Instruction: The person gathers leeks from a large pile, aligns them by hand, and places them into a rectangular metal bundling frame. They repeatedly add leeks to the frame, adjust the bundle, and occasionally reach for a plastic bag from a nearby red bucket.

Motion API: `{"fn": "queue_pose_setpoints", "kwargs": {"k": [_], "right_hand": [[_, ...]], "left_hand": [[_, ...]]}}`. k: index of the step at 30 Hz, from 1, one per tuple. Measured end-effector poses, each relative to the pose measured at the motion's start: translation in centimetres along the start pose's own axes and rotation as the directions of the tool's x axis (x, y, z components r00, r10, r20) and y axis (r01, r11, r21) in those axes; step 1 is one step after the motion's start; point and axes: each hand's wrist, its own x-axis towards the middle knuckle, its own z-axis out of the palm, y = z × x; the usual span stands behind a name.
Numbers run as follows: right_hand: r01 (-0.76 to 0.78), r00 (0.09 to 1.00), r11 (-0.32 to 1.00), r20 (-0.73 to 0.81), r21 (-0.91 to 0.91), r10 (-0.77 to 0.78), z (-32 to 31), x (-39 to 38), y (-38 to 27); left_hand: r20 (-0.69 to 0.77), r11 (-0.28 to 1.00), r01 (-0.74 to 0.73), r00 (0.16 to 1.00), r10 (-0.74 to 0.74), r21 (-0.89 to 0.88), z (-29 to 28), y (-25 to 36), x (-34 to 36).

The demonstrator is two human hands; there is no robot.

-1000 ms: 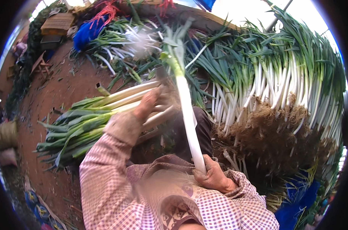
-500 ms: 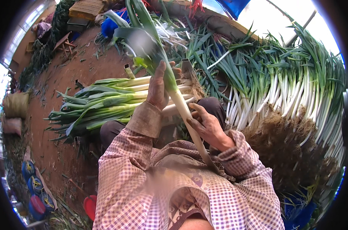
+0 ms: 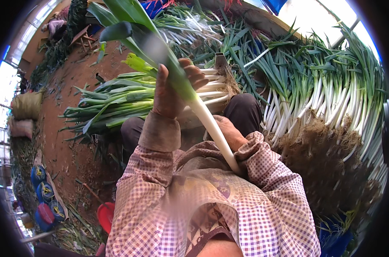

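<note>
A large green onion (image 3: pixel 211 128) slants across my front, its green leaves up at the upper left and its white end against my lap. My left hand (image 3: pixel 171 92) is closed around it where green turns to white, thumb on the left and fingertips showing on the right. Just right of the white shank, my right hand (image 3: pixel 230 133) is closed, its fingers curled and partly hidden behind the shank. What those fingers hold, if anything, is hidden. Behind my left hand lies a row of green onions (image 3: pixel 117 100), leaves to the left, roots to the right near an upright metal piece (image 3: pixel 221 61).
At the right stands a big heap of rooted green onions (image 3: pixel 327 94). More lie at the back (image 3: pixel 190 28). A red plastic item (image 3: pixel 105 217) and blue rolls (image 3: pixel 44 191) are on the lower left. Sacks (image 3: pixel 26 106) sit farther left. Another person (image 3: pixel 56 25) is far back left.
The onion's lower shank has gone from brownish to clean white. My right hand's fingers, extended against the shank before, are now curled beside and behind it. My left hand still holds the onion.
</note>
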Motion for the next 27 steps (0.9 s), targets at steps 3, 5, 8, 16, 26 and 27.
{"fn": "queue_pose_setpoints", "kwargs": {"k": [3,5,8,16,26,27], "right_hand": [[0.144,0.968,0.898,-0.248,0.416,-0.04,-1.5,-1.7,-1.1],[0.228,0.974,0.695,-0.153,0.682,-0.17,-6.4,-3.1,-1.6],[0.299,0.898,0.506,-0.059,0.809,-0.436,-13.6,-7.5,-0.8],[0.412,0.871,0.75,-0.465,0.518,-0.158,-23.3,-16.9,8.6],[0.017,0.544,0.545,-0.449,-0.838,-0.708,-11.3,-9.4,1.1],[0.131,0.542,0.626,-0.473,-0.769,-0.694,-10.4,-8.7,0.6]], "left_hand": [[0.091,0.996,-0.067,0.993,0.072,-0.055,0.0,2.3,-0.5],[-0.025,0.984,-0.176,0.984,0.177,0.011,1.2,4.7,-1.1],[-0.107,0.962,-0.265,0.957,0.271,0.066,-1.6,11.0,-3.1],[-0.463,0.778,-0.45,0.628,0.625,0.439,-5.3,28.6,-12.2],[-0.53,0.551,-0.467,0.191,0.826,0.692,-8.9,31.3,-10.7],[-0.564,0.573,-0.465,0.176,0.807,0.675,-11.0,29.7,-9.2]]}}
